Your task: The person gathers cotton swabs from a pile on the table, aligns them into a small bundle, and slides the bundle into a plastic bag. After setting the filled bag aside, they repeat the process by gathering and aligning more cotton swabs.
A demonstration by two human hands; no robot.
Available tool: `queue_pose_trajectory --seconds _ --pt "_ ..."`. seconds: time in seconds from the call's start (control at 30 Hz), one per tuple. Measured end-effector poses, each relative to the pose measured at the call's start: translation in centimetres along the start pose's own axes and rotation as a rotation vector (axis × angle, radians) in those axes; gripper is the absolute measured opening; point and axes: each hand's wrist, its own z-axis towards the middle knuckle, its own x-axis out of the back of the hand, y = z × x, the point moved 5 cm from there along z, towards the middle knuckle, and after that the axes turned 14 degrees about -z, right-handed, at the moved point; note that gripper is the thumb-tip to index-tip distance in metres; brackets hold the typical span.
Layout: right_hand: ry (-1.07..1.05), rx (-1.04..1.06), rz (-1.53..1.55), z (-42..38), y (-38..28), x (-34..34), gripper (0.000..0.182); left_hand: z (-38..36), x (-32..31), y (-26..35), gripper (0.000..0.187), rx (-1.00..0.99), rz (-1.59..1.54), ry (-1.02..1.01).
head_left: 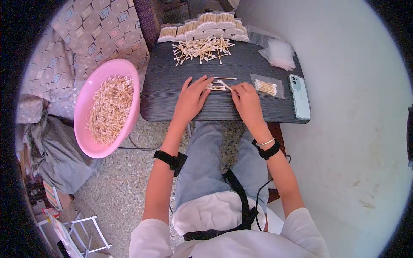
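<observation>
My left hand (192,98) lies on the dark table with its fingers apart, its fingertips at the left end of a small row of cotton swabs (218,87). Between the thumb and fingers of my right hand (248,102) is a cotton swab (225,84), slanting up and left over that row. Just beyond, a single cotton swab (226,78) lies crosswise. To the right of my right hand rests a clear bag with several cotton swabs (265,87) in it. My fingers partly hide the row.
A loose heap of cotton swabs (202,49) sits farther back, before stacked packs of swabs (208,26). Empty clear bags (280,55) lie back right, above a phone (300,96). Left of the table (163,81) is a pink basin (81,124) full of swabs. A wall (357,129) borders the right.
</observation>
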Motion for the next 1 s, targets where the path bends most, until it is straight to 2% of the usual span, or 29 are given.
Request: queue_pose_trajectory --seconds 0.23,0.33,0.43,0.53,0.63,0.83,0.93,1.0 --pt "0.088 -0.047 0.034 1.7 0.3 -0.4 0.01 0.1 0.0 0.9 0.031 -0.032 0.007 -0.06" --pt "0.162 -0.057 -0.014 2.5 0.4 -1.3 0.009 0.2 0.1 0.9 0.033 -0.11 -0.015 -0.003" --pt "0.146 -0.088 -0.043 3.0 1.0 -2.6 0.008 0.2 0.3 0.7 0.041 -0.096 -0.035 0.037" --pt "0.112 -0.066 0.069 3.1 0.7 -3.2 0.008 0.1 0.5 0.9 0.055 0.005 0.158 0.045" --pt "0.059 -0.025 0.256 3.2 -0.2 -3.6 0.008 0.1 0.3 -0.3 0.068 -0.035 0.104 0.064" --pt "-0.042 -0.12 0.439 3.5 -0.3 -4.3 0.009 0.0 0.3 -0.8 0.076 0.113 -0.092 0.052" --pt "-0.047 -0.186 0.559 3.1 0.2 -4.5 0.009 -0.1 0.6 -0.7 0.08 0.232 -0.301 0.063" --pt "0.032 -0.215 0.527 3.0 0.5 -4.4 0.009 -0.2 1.0 -0.6 0.08 0.191 -0.296 0.146"
